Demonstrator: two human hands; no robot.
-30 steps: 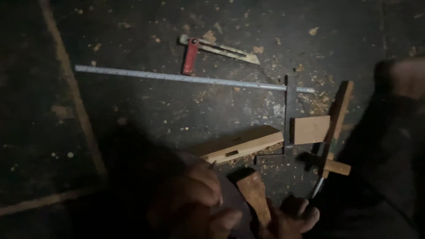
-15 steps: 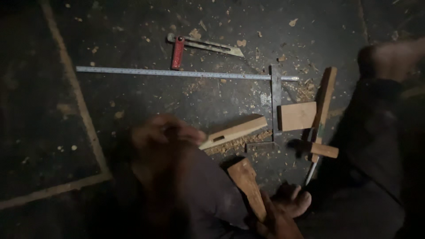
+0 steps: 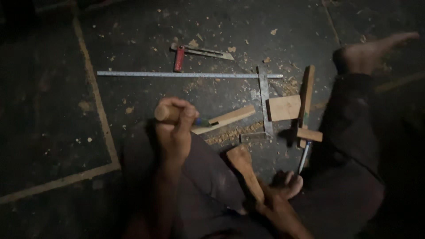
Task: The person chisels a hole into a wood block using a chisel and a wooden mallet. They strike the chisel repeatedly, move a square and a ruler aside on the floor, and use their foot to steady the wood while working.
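The left hand (image 3: 175, 128) is wrapped tight around a chisel's round wooden handle (image 3: 161, 113) above the grooved wood strip (image 3: 226, 118) on the floor, while the right hand (image 3: 283, 188) grips a stiff, probably weighty wooden mallet (image 3: 243, 170) low on its shaft.

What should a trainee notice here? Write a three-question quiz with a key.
1. True or false: the left hand grips a wooden handle.
2. Which lies nearest the red-handled tool? A the steel square; B the wooden club; C the bare foot.
3. What litters the dark floor around the square?
Key: 1 true; 2 A; 3 wood chips.
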